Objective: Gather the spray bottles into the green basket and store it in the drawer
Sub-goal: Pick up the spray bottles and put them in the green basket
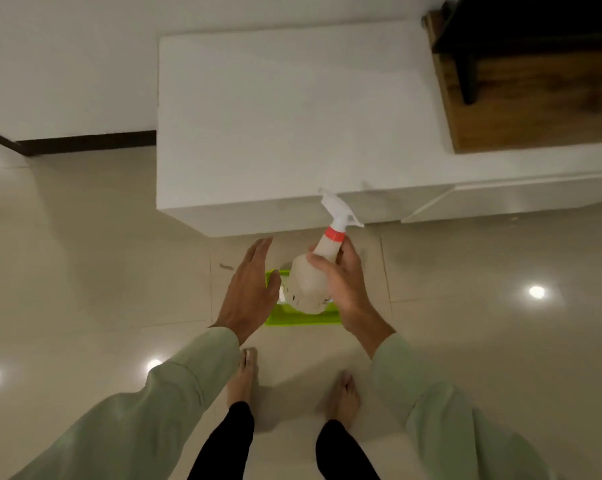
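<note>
My right hand (344, 282) grips a translucent white spray bottle (310, 282) with a red collar and a white trigger head, held tilted above the green basket (299, 319). The basket sits on the floor in front of my feet, mostly hidden behind the bottle and my hands; something pale lies inside it, but I cannot tell what. My left hand (249, 292) hovers flat and open beside the basket's left rim, holding nothing.
A low white cabinet (292, 116) stands just beyond the basket, with a drawer front (517, 199) to its right. A wooden board with a dark object (535, 98) rests on the cabinet's right end. Glossy beige floor tiles surround my bare feet.
</note>
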